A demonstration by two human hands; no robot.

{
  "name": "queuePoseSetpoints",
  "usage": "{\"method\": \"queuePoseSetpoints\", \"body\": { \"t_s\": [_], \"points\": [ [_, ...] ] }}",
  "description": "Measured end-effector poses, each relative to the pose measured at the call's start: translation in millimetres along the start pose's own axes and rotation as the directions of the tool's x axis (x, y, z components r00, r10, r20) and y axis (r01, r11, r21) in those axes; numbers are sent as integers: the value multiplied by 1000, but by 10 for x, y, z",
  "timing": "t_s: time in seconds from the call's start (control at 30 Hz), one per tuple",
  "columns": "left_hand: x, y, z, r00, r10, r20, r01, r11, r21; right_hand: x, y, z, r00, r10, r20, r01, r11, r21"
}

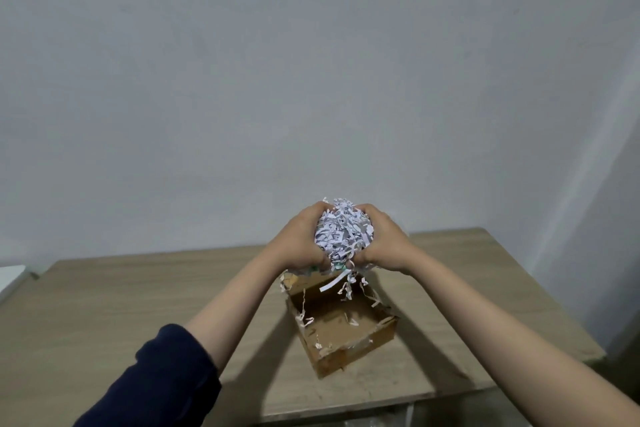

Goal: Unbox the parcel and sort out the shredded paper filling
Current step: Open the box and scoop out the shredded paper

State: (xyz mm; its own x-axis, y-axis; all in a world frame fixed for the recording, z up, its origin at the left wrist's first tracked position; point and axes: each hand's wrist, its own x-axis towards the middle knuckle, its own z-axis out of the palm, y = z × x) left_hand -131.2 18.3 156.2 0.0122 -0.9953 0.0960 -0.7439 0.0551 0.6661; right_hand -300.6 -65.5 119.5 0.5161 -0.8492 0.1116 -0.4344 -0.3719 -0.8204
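Observation:
A ball of white shredded paper (pixel 343 230) is pressed between both hands above the open cardboard box (pixel 356 350). My left hand (pixel 298 243) grips its left side and my right hand (pixel 384 243) grips its right side. A few loose strips dangle from the clump, and scattered shreds cling to the box's rim and inside walls. The box stands open on the wooden table (pixel 138 291), its brown floor mostly bare. A small green scrap shows at the bottom of the clump.
A plain grey wall rises behind the table. The table's front edge runs close under the box, and its right edge lies near the wall corner. A white object (pixel 10 276) sits at the far left.

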Motion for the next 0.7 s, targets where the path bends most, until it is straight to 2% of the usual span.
{"method": "queuePoseSetpoints", "body": {
  "t_s": [0.23, 0.47, 0.7],
  "points": [
    [284, 195, 796, 996, 21, 83, -15, 998, -68, -359, 568, -415, 992, 113, -53, -110, 993, 52],
    [529, 289, 1743, 975, 26, 223, 3, 992, -130, -737, 1295, -671, 947, 318, -41, -309, 940, 141],
    [784, 387, 2255, 964, 46, 262, 5, 981, -192, -789, 1741, -900, 919, 390, -56, -376, 911, 171]
  ]
}}
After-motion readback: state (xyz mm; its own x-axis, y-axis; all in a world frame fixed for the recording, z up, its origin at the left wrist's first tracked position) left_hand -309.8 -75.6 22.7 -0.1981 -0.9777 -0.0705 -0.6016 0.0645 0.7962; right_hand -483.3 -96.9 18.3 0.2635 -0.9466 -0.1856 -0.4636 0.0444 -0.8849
